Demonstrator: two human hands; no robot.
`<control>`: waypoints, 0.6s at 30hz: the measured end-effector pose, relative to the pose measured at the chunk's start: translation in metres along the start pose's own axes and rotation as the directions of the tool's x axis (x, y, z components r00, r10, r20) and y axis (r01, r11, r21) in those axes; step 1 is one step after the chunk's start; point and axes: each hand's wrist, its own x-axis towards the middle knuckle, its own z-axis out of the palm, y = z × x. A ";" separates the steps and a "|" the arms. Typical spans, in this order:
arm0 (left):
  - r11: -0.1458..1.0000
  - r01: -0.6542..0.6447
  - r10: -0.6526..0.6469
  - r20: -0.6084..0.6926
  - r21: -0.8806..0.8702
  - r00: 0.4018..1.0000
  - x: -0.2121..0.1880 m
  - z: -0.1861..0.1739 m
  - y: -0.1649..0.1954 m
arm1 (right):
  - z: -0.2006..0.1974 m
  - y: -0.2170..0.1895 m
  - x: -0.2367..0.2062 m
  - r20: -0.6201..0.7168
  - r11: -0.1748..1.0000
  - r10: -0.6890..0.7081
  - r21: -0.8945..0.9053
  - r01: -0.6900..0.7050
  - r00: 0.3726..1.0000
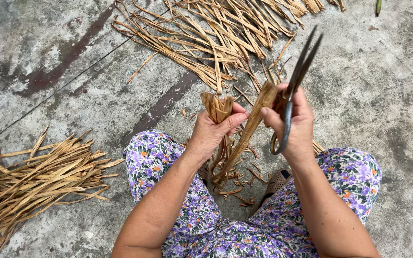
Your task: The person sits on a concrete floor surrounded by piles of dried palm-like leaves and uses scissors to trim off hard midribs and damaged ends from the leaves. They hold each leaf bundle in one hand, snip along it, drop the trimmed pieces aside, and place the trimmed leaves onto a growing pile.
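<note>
Gripping a dried leaf bundle (218,110) upright in left hand (213,131), right hand (295,126) clasping scissors (295,81), blades apparently closed, pointing up-right

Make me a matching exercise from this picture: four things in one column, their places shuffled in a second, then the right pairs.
1. scissors
2. short leaf bundle
3. big pile of dried leaves
4. smaller leaf pile

a. on the concrete at the picture's left
b. in the right hand
c. on the ground ahead, at the top
d. in the left hand

Pairs: 1-b, 2-d, 3-c, 4-a
</note>
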 end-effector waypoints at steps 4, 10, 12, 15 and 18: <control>0.984 -0.135 0.136 0.007 0.112 0.991 -0.003 0.004 0.001 | 0.011 0.003 -0.005 0.052 1.000 -0.022 -0.020 0.023 0.998; 0.997 -0.041 0.044 0.040 -0.070 0.998 -0.005 0.000 0.007 | 0.009 -0.004 -0.009 0.075 0.980 -0.006 0.200 -0.009 0.997; 0.997 -0.036 0.040 0.075 -0.062 0.996 -0.006 0.000 0.009 | 0.007 -0.007 -0.007 0.070 0.968 -0.018 0.251 0.000 0.997; 1.000 -0.008 0.006 0.073 0.022 0.997 -0.008 0.002 0.009 | 0.006 -0.010 -0.006 0.053 0.961 -0.015 0.276 0.000 0.999; 0.995 -0.010 0.003 0.068 0.094 0.998 -0.006 0.003 0.007 | 0.007 -0.010 -0.007 0.036 0.976 -0.031 0.216 0.023 0.999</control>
